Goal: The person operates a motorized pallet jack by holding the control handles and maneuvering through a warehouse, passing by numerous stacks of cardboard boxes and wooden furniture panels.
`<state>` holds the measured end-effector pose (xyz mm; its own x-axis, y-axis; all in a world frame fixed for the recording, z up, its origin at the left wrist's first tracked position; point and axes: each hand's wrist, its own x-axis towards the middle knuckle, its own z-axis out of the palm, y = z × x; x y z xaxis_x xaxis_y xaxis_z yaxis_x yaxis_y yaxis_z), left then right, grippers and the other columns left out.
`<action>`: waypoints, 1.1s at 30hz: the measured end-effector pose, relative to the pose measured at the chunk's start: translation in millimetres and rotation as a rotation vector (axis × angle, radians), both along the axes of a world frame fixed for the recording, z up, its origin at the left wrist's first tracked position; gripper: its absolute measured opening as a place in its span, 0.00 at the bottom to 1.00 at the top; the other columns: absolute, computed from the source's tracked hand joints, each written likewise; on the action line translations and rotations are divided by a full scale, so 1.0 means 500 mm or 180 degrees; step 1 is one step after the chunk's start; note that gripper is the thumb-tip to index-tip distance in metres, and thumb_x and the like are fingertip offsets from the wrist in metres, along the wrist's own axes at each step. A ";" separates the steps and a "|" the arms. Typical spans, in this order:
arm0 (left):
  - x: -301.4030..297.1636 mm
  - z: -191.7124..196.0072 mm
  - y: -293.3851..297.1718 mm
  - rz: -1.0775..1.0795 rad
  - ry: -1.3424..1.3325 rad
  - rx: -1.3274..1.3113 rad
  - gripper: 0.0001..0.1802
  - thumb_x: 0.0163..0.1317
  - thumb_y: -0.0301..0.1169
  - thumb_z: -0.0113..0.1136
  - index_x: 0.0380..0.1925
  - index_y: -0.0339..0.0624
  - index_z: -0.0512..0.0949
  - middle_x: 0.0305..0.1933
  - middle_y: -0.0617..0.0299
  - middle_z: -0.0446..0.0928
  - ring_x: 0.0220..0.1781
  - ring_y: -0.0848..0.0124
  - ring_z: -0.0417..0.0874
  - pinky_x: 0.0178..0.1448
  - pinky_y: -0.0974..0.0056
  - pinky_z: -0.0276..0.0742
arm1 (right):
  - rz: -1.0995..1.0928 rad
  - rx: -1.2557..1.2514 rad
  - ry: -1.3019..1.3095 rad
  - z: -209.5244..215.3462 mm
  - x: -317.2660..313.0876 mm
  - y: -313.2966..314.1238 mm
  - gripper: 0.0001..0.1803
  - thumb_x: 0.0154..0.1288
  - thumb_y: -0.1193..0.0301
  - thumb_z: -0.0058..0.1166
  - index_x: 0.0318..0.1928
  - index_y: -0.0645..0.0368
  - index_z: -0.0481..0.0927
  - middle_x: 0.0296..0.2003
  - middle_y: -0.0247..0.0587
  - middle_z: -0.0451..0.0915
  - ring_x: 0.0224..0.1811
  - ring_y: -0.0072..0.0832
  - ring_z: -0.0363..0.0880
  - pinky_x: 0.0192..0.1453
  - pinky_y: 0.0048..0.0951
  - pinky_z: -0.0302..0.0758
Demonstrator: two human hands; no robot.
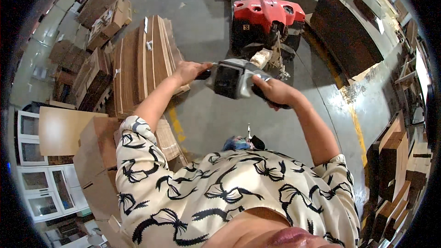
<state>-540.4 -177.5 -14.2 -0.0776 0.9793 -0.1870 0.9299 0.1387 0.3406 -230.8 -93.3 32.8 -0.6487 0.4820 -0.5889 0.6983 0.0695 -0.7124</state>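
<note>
grey-and-black plastic control head with two side grips [229, 80] sits in the upper centre of the frame, between two bare hands. from the left, white cabinet doors with glass panes [48, 190] stand at the lower left, with a plain tan rectangular panel [69, 131] just above them. a long stack of brown wood-toned flat sheets [133, 64] fills the space left of upper centre. left hand [187, 72] is curled around the control head's left grip. a cream blouse with black bow print [229, 188] spans the lower centre. a pale wrapped shaft [261, 58] shows just behind the control head, near a red-and-black wheeled machine [264, 14] at the top. right hand [279, 92] is wrapped around the right grip, thumb on top. dark brown stacked boxes [347, 32] stand at the upper right, beyond a yellow floor line [358, 131].
</note>
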 end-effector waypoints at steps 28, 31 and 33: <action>0.187 0.023 -0.030 -0.0508 -0.0829 -0.0517 0.27 0.67 0.53 0.36 0.34 0.46 0.80 0.15 0.61 0.75 0.17 0.71 0.79 0.24 0.65 0.73 | -0.0140 0.2369 -0.0573 -0.004 0.148 -0.021 0.35 0.64 0.41 0.33 0.26 0.57 0.83 0.23 0.52 0.79 0.32 0.49 0.78 0.38 0.42 0.74; 0.221 0.044 -0.050 -0.0212 -0.0830 -0.0599 0.32 0.64 0.59 0.35 0.27 0.46 0.81 0.22 0.54 0.78 0.25 0.63 0.81 0.29 0.62 0.75 | -0.0108 0.2434 -0.0474 0.005 0.176 -0.037 0.33 0.64 0.42 0.36 0.26 0.56 0.82 0.22 0.52 0.78 0.31 0.49 0.78 0.36 0.42 0.74; 0.233 0.030 -0.056 -0.0310 -0.0673 -0.0375 0.32 0.64 0.59 0.36 0.28 0.47 0.82 0.27 0.51 0.79 0.31 0.58 0.81 0.34 0.59 0.76 | -0.0137 0.2415 -0.0413 0.009 0.193 -0.038 0.31 0.63 0.43 0.37 0.26 0.56 0.82 0.22 0.51 0.78 0.30 0.49 0.78 0.35 0.42 0.74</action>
<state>-423.7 -205.7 0.8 0.0689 0.9507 -0.3023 0.8507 0.1023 0.5157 -134.4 -112.5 37.4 -0.5685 0.8075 -0.1572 0.7863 0.4771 -0.3927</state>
